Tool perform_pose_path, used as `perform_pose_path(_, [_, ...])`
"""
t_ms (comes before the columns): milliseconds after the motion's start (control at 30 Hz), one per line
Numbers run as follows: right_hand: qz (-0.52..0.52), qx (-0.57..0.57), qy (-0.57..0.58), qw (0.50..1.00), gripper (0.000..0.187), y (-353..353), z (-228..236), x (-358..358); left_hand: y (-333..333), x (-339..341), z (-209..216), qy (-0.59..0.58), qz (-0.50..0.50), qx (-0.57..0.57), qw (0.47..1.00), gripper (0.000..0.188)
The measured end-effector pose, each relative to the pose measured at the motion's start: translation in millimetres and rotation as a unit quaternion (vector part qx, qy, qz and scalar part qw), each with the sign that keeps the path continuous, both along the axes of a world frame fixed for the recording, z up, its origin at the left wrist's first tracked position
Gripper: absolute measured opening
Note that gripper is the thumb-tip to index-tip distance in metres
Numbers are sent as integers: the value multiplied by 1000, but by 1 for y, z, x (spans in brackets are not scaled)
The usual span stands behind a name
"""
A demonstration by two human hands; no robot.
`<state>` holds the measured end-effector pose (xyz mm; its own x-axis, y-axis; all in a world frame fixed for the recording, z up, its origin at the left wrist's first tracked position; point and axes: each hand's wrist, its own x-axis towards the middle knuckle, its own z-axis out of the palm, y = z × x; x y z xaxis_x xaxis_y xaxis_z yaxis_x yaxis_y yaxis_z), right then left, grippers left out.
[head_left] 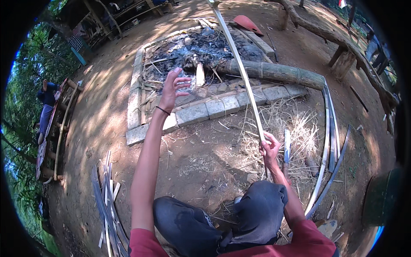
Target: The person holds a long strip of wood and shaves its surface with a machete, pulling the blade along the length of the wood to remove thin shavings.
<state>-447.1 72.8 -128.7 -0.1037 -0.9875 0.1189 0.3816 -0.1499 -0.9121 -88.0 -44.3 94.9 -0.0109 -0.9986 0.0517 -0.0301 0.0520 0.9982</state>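
My right hand (269,150) pinches a long, pale bamboo strip (242,70) near its lower end, above my right knee. The strip rises at a slant toward the far side, past the top of the view. Raised ahead of me, my left hand (171,90) is open, with curved fingers apart and nothing in them; it is left of the strip and does not touch it. A knife (287,147) with a dark handle lies on the ground just right of my right hand. Around it spreads a heap of thin, pale shavings (302,124).
A stone-edged fire pit (220,107) holds ash and charred wood; a thick bamboo pole (278,72) rests across its edge. Split strips lie at right (329,141) and left (109,210). A log rail (319,30) runs at far right. A person (46,103) is on a bench at left.
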Motion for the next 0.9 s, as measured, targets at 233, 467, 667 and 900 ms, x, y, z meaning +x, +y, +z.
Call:
perform_pose_path(233, [309, 8, -154, 938, 56, -17, 7, 129, -1, 46, 110, 22, 133, -135, 982, 89])
perform_pose_path(467, [342, -4, 13, 940, 64, -47, 11, 211, 1, 106, 87, 132, 377, -264, 878, 42])
perform_pose_path(667, [204, 89, 144, 964, 50, -50, -22, 126, 21, 145, 88, 183, 379, -286, 861, 43])
perform_pose_path(900, [60, 201, 143, 967, 26, -2, -111, -67, 22, 146, 98, 140, 340, -322, 873, 39])
